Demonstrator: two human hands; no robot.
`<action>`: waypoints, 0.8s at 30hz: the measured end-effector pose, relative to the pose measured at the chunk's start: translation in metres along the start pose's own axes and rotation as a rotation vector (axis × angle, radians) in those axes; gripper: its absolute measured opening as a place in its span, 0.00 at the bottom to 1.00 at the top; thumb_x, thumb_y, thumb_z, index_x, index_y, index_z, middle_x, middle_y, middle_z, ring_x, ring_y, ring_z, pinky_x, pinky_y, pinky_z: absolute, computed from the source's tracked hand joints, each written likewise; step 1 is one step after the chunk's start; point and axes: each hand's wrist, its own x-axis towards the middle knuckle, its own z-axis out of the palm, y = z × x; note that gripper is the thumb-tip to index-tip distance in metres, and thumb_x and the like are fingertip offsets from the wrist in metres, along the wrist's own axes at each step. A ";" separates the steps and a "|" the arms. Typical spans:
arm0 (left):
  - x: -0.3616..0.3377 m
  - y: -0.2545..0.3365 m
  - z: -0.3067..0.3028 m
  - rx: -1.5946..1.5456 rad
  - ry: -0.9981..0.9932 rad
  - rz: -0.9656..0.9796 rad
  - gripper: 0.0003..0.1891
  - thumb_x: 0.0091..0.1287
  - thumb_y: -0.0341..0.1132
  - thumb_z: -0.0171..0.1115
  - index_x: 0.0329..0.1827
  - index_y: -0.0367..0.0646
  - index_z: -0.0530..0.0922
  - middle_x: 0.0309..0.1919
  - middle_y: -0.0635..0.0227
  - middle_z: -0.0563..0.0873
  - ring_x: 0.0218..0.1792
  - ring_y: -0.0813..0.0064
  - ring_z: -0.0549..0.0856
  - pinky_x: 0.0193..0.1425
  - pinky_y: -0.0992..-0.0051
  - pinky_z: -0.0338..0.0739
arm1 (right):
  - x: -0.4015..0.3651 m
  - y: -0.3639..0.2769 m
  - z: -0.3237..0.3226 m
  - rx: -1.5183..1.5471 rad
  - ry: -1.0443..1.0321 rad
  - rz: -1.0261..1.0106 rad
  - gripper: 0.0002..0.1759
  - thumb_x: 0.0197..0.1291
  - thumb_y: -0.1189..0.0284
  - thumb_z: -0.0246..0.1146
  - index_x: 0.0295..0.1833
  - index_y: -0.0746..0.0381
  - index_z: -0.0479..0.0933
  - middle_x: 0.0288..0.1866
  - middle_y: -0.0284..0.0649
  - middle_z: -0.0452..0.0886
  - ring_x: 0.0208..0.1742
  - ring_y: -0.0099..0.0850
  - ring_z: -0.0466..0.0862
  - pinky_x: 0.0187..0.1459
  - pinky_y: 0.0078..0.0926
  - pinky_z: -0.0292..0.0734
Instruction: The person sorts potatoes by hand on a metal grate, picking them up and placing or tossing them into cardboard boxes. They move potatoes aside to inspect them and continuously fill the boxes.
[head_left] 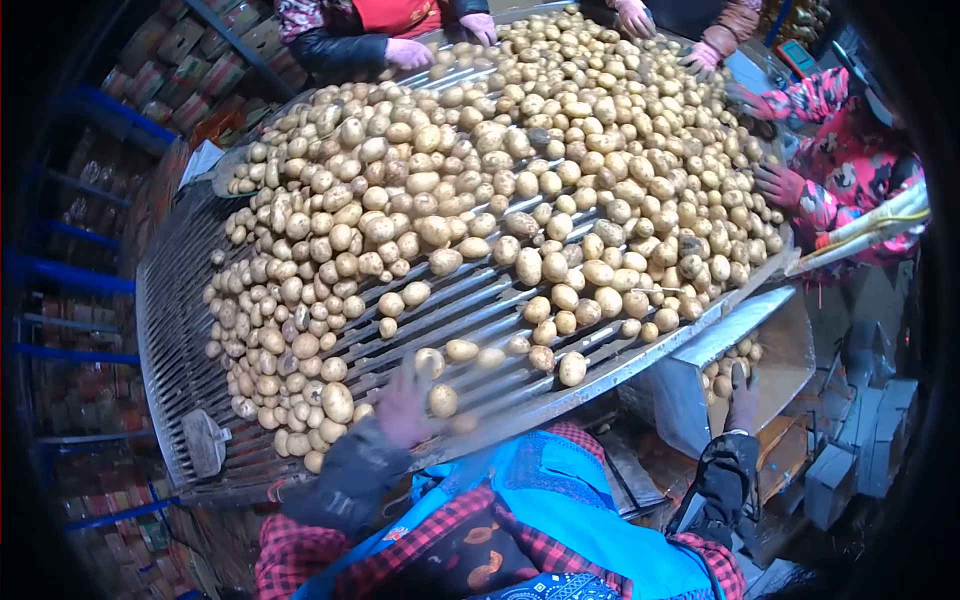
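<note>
Many potatoes (430, 180) lie on a slatted metal table (440, 320). My left hand (405, 405), gloved and blurred by motion, is over the near edge of the slats, beside a few loose potatoes; its fingers are too smeared to read. My right hand (742, 400), in a glove, is at the near side of an open metal chute (690, 390) that holds several potatoes (735, 365). Its fingers point up and look spread, with nothing seen in them.
Across the table, co-workers' gloved hands (408, 53) touch the far potatoes; another person's hands (780, 185) are at the right edge. A scraper-like piece (205, 442) lies on the left slats. A pale pole (870, 225) juts out at right. Grey boxes (830, 485) stand lower right.
</note>
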 end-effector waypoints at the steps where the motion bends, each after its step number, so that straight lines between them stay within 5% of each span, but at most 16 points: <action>1: 0.010 0.011 0.012 -0.013 0.038 0.018 0.58 0.48 0.62 0.75 0.78 0.45 0.57 0.75 0.36 0.55 0.68 0.35 0.66 0.67 0.43 0.67 | -0.009 -0.017 0.009 -0.117 0.012 -0.128 0.34 0.67 0.60 0.64 0.74 0.62 0.67 0.59 0.48 0.79 0.58 0.39 0.78 0.58 0.33 0.73; 4: 0.050 0.039 0.034 0.013 0.117 0.159 0.54 0.50 0.58 0.75 0.78 0.47 0.58 0.73 0.39 0.59 0.66 0.34 0.68 0.66 0.44 0.69 | -0.055 -0.118 0.058 0.245 -0.141 -0.247 0.28 0.69 0.66 0.62 0.72 0.62 0.71 0.62 0.47 0.79 0.60 0.39 0.79 0.62 0.30 0.71; 6: 0.076 0.060 0.043 0.035 0.166 0.280 0.53 0.51 0.56 0.75 0.78 0.48 0.58 0.71 0.40 0.61 0.65 0.34 0.69 0.65 0.45 0.70 | -0.085 -0.158 0.091 0.169 -0.307 -0.429 0.21 0.65 0.71 0.65 0.63 0.65 0.77 0.57 0.49 0.82 0.57 0.37 0.82 0.60 0.32 0.75; 8: 0.091 0.077 0.048 -0.297 0.138 0.092 0.51 0.51 0.51 0.76 0.77 0.46 0.59 0.68 0.43 0.64 0.63 0.34 0.70 0.65 0.47 0.71 | -0.114 -0.183 0.124 0.130 -0.490 -0.566 0.18 0.61 0.72 0.68 0.56 0.66 0.81 0.51 0.48 0.86 0.52 0.39 0.86 0.54 0.34 0.80; 14: 0.059 0.057 0.011 -0.364 0.080 0.065 0.53 0.49 0.51 0.77 0.76 0.39 0.59 0.73 0.41 0.62 0.70 0.39 0.67 0.72 0.52 0.67 | -0.160 -0.186 0.203 -0.364 -0.586 -1.193 0.21 0.61 0.66 0.64 0.59 0.59 0.76 0.39 0.41 0.84 0.37 0.40 0.85 0.38 0.38 0.79; 15: 0.044 0.039 0.000 -0.272 0.106 0.025 0.54 0.48 0.50 0.78 0.76 0.38 0.60 0.73 0.39 0.62 0.71 0.39 0.67 0.73 0.51 0.65 | -0.164 -0.180 0.215 -0.359 -0.597 -1.197 0.21 0.61 0.66 0.64 0.59 0.59 0.76 0.39 0.41 0.84 0.37 0.40 0.85 0.38 0.38 0.79; 17: 0.011 0.012 -0.023 -0.109 0.130 -0.041 0.54 0.46 0.48 0.80 0.76 0.38 0.61 0.72 0.36 0.63 0.71 0.38 0.67 0.74 0.50 0.63 | -0.172 -0.172 0.233 -0.837 -0.625 -1.206 0.27 0.62 0.66 0.61 0.67 0.56 0.70 0.39 0.39 0.83 0.37 0.35 0.84 0.38 0.36 0.77; 21: -0.064 -0.039 -0.044 0.064 0.099 -0.066 0.58 0.42 0.50 0.82 0.77 0.40 0.61 0.73 0.36 0.62 0.72 0.37 0.65 0.73 0.47 0.63 | -0.194 -0.185 0.247 -1.065 -0.751 -1.216 0.26 0.63 0.68 0.56 0.67 0.55 0.69 0.42 0.39 0.82 0.42 0.33 0.83 0.36 0.33 0.73; 24: -0.103 -0.064 -0.052 0.421 0.093 -0.322 0.62 0.38 0.54 0.84 0.78 0.44 0.60 0.74 0.35 0.57 0.73 0.35 0.61 0.72 0.43 0.62 | -0.198 -0.170 0.256 -1.079 -0.689 -1.375 0.27 0.61 0.67 0.58 0.67 0.54 0.70 0.41 0.38 0.83 0.39 0.33 0.83 0.34 0.33 0.72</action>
